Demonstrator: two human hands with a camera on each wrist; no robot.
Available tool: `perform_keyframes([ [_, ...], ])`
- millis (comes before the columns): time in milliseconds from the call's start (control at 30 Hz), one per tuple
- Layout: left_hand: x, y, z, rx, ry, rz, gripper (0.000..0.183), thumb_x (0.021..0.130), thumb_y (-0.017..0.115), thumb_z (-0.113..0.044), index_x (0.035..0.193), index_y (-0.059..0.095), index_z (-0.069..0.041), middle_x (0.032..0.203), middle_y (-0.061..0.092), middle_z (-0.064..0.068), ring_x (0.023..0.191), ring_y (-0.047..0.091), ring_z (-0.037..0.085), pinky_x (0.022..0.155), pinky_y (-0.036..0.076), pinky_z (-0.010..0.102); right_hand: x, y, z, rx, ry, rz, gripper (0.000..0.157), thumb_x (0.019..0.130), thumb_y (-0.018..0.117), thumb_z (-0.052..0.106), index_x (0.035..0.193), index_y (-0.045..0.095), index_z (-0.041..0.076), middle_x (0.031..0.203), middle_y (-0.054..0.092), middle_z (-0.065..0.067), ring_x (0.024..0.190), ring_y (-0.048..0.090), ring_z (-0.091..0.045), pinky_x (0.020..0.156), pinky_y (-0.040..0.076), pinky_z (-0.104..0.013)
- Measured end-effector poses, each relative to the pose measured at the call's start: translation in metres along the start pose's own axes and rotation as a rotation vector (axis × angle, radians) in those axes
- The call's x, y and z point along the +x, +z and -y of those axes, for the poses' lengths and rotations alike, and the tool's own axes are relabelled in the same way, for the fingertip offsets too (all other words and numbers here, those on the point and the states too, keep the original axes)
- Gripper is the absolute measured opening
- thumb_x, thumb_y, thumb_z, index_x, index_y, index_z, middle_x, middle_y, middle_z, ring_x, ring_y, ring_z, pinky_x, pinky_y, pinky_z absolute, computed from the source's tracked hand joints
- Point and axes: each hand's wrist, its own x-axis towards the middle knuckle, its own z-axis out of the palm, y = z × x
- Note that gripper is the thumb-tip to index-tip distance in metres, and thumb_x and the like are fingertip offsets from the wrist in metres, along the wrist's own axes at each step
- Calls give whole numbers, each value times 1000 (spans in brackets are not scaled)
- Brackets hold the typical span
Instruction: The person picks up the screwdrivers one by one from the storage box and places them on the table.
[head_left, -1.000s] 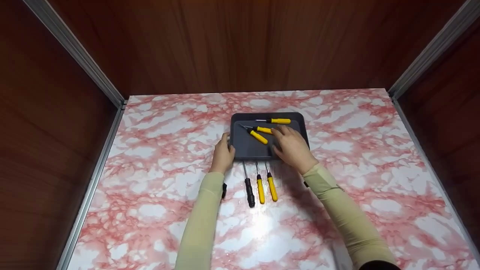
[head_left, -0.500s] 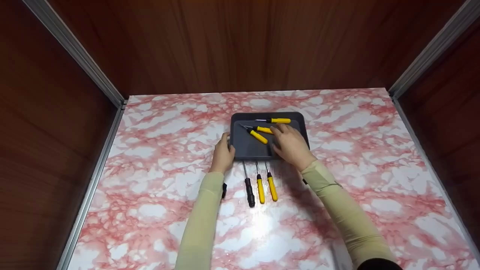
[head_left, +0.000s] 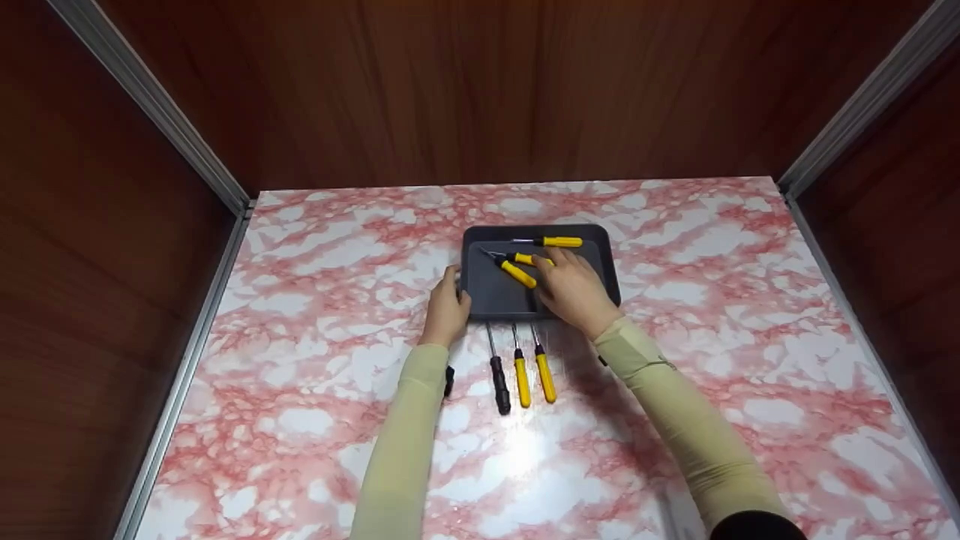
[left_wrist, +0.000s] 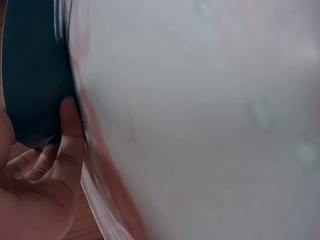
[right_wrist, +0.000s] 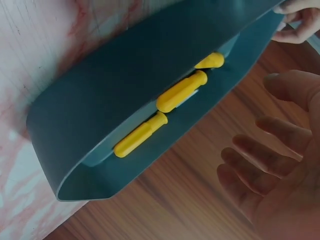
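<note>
A dark grey tray [head_left: 499, 301] lies on the table with three yellow-handled screwdrivers in it. One screwdriver [head_left: 562, 241] is along the far wall; the middle screwdriver [head_left: 523, 259] and the nearer screwdriver [head_left: 519, 276] lie close together, slanting. My left hand [head_left: 446, 311] holds the tray's near left corner, fingers along its outer wall. Over the tray's right part is my right hand [head_left: 577, 292], its fingers spread and loosely bent beside the middle handle. In the right wrist view this hand [right_wrist: 287, 155] holds nothing and stands apart from the yellow handles [right_wrist: 182, 91].
In front of the tray lie a black-handled screwdriver [head_left: 500, 386] and two yellow-handled ones, a left one [head_left: 522, 379] and a right one [head_left: 546, 379], shafts toward the tray. Brown wood panels [head_left: 487, 90] enclose the red-and-white marbled table [head_left: 300, 420] at the back and sides.
My right hand has shifted slightly left over the tray, covering part of the middle screwdriver's handle. The left hand, the tray and the screwdrivers stay in place.
</note>
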Motion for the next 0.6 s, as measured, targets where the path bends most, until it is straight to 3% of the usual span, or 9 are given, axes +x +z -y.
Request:
perform_keyframes([
  [233,0,0,0,13,7,-12,44,85,47,0,128,41,-5,77,54,6,59,46,16,56,37,29,2,5,2,7,-13,-15,43,73,65,17,113,57,3,112,52,-17,98,49,-34,84,38,-47],
  [600,0,1,1,11,16,-15,45,84,47,0,128,41,-7,69,49,5,54,42,15,53,35,28,9,14,3,37,5,52,46,74,68,19,116,56,5,116,49,-18,104,46,-35,84,37,-48],
])
